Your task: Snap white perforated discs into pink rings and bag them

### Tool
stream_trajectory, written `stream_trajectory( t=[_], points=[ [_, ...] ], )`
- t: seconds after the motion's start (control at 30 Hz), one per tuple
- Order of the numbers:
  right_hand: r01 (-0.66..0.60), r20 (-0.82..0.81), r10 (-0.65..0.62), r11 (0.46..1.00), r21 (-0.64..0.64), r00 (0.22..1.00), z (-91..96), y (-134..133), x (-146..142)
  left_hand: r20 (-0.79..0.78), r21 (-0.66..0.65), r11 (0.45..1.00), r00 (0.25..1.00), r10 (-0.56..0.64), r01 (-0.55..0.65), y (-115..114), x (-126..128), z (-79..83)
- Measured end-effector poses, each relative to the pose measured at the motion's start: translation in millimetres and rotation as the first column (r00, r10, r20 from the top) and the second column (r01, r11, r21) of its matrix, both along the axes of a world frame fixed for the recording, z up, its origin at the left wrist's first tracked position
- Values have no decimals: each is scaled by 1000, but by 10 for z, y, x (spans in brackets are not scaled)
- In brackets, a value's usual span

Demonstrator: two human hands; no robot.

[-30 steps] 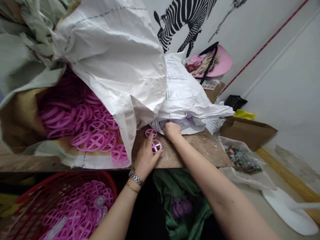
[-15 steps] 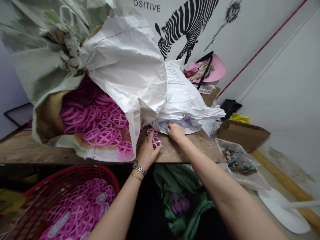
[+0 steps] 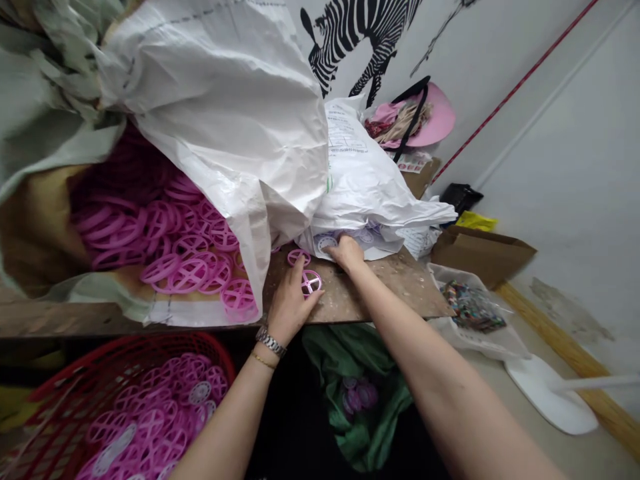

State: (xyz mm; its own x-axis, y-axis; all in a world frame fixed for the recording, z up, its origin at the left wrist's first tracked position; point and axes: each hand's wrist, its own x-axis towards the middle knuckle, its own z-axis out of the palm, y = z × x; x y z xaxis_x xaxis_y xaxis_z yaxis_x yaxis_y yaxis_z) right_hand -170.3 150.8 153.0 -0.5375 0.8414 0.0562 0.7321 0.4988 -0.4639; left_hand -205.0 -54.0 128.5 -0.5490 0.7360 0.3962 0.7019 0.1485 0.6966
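On the wooden table, my left hand (image 3: 291, 300) rests with thumb and fingers spread around a pink plastic ring with crossed spokes (image 3: 311, 283). Another pink ring (image 3: 299, 257) lies just beyond its fingertips. My right hand (image 3: 347, 253) is at the mouth of a white printed sack (image 3: 365, 173), its fingers bent together over pale lavender discs (image 3: 327, 243); what sits between the fingertips is hidden. To the left, a large open white sack (image 3: 225, 113) lies on its side, and many pink rings (image 3: 193, 273) spill toward its lip.
Below the table edge, a red basket (image 3: 213, 343) holds many pink rings and a few pale discs. Green cloth (image 3: 330, 360) with purplish pieces lies under my arms. On the right are a cardboard box (image 3: 480, 257), a white tray (image 3: 500, 347) and a pink visor (image 3: 440, 120).
The view has shifted slightly, with the large sack now closer and further left. My left hand stays around the same ring; my right hand has moved little at the sack's mouth.
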Motion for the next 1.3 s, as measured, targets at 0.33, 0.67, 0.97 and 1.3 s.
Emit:
stream_trajectory(
  t=[0.33,0.67,0.97,1.3],
  points=[
    [-179,-509,10,942,-284,861,-9,-122,393,91,42,999,996,13,-17,16,-21,-3],
    [-454,-718,-215,647,-613,662,13,-453,934,32,152,979,989,-141,135,304,43,66],
    [-458,-767,-278,667,-587,578,-140,-439,958,209,118,966,946,-249,228,538,58,98],
    [-415,-779,-351,693,-590,520,-196,-402,973,899,291,920,254,-357,264,501,93,194]
  ],
)
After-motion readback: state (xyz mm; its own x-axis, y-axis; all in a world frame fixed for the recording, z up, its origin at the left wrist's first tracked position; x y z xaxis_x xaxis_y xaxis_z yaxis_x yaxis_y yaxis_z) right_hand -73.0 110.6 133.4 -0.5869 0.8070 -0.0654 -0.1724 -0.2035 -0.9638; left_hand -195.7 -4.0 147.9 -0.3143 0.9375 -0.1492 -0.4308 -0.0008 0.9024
